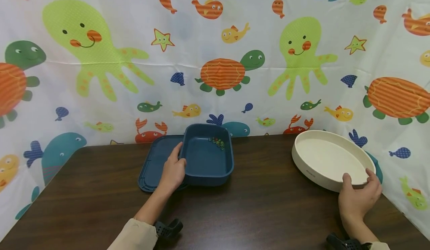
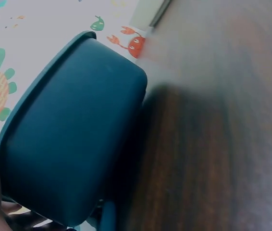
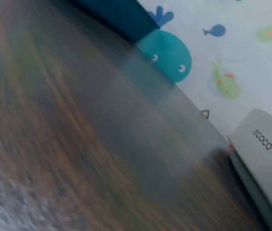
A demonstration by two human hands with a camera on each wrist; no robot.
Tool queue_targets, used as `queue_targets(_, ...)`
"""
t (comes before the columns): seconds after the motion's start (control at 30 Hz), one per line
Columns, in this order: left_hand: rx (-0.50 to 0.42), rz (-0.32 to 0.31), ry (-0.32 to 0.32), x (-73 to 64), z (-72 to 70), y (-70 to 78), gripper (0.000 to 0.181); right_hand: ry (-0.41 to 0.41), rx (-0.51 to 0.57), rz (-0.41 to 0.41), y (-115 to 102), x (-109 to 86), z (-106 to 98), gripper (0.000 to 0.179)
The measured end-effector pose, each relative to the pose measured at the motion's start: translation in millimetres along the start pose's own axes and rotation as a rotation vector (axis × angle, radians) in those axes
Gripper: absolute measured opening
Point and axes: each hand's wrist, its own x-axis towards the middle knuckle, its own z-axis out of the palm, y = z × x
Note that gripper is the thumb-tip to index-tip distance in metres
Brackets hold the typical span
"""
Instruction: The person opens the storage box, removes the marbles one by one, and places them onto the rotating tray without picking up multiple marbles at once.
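My left hand (image 1: 174, 167) grips the left wall of a dark blue rectangular box (image 1: 208, 164). The index finger lies along the rim. Small green and reddish bits (image 1: 217, 142) sit inside the box toward the back. In the left wrist view the box's outer wall (image 2: 73, 130) fills much of the frame, with part of the hand at the lower left edge. A round, shallow cream tray (image 1: 330, 156) is at the right, marked "ecoco". My right hand (image 1: 359, 197) holds its near right rim, thumb and fingers spread; some fingers are hidden.
A dark blue lid (image 1: 158, 160) lies flat on the brown table (image 1: 255, 205), partly behind the box. A white curtain (image 1: 235, 111) with printed sea animals hangs along the table's back edge. A wide stretch of table separates the box from the tray.
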Motion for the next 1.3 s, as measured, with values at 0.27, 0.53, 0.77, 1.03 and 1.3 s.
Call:
queue_targets(0.27, -0.054, 0.035, 0.033, -3.1, 2.3, -11.7, 0.066, -0.164, -0.086, 0.177, 2.8, 13.2, 1.1, 0.082)
queue_targets(0.53, -0.085, 0.111, 0.049, -2.6, 3.2, -20.0, 0.064, -0.215, -0.115, 0.174, 9.7, 24.5, -0.8, 0.082)
queue_targets(0.77, -0.093, 0.139, 0.090, -4.1, 7.0, -26.3, 0.064, -0.267, -0.153, 0.163, 14.3, 35.0, 1.9, 0.080)
queue_targets(1.03, -0.070, 0.141, 0.152, -6.5, 15.5, -27.0, 0.062, -0.285, -0.155, 0.199, 19.9, 51.0, 9.0, 0.078)
queue_targets(1.3, -0.075, 0.143, 0.152, -6.4, 17.7, -27.7, 0.062, -0.282, -0.156, 0.167, 23.0, 69.3, 16.6, 0.071)
